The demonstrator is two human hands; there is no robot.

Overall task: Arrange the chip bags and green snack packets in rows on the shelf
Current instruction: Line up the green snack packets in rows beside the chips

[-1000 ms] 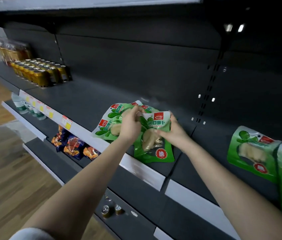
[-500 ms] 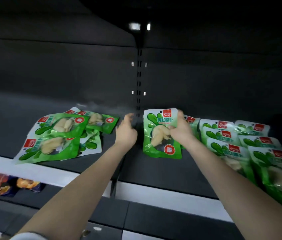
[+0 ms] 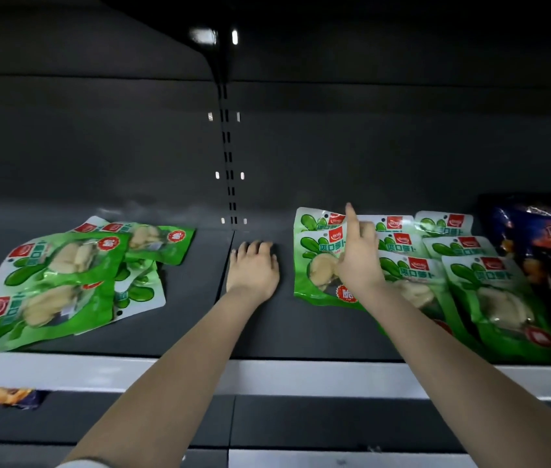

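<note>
On the matte dark-grey metal shelf, a glossy, crinkled dark-blue chip bag sits at your far right. Beside it, eight flat green snack packets overlap in rows, and at least four more form a loose heap at left. Your left hand rests empty on bare shelf between them. Your right hand, forefinger raised, covers the rows' leftmost front packet; I cannot tell whether it grips.

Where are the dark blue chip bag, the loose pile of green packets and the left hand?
dark blue chip bag [image 3: 544, 238]: head view, printed front.
loose pile of green packets [image 3: 64, 261]: head view, one packet's front.
left hand [image 3: 252, 268]: head view, back of hand.
</note>
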